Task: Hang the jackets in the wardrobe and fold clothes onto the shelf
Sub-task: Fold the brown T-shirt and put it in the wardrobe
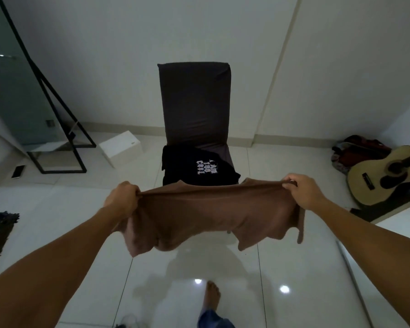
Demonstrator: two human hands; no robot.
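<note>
Your left hand [122, 197] and right hand [303, 191] each pinch the brown shirt [211, 216] taut, spread flat for folding.

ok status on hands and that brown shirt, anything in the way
Left hand and right hand each grip the brown shirt, stretched mid-air. Black shirt waits on the chair. Nothing in the way.
</note>
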